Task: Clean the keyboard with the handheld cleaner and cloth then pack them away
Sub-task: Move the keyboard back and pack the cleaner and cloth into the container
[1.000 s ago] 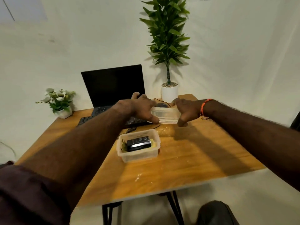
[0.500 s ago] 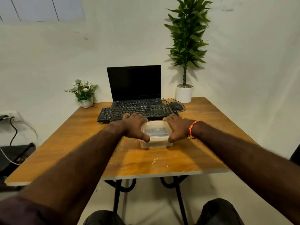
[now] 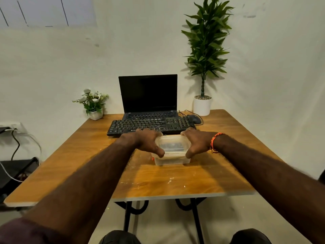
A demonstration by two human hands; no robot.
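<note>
A clear plastic container stands on the wooden table, just in front of the black keyboard. Its clear lid lies on top, and a dark object shows dimly through it. My left hand grips the lid's left end, fingers over the far edge and thumb on the near edge. My right hand grips the right end the same way. The cloth cannot be made out inside.
A black laptop stands open behind the keyboard, with a mouse and its cable to the right. A tall potted plant is at the back right, a small flower pot at the back left. Cables hang at the left wall.
The lid was held in the air above the table behind the open container; now it sits on the container with both hands on its ends. The camera view has shifted.
</note>
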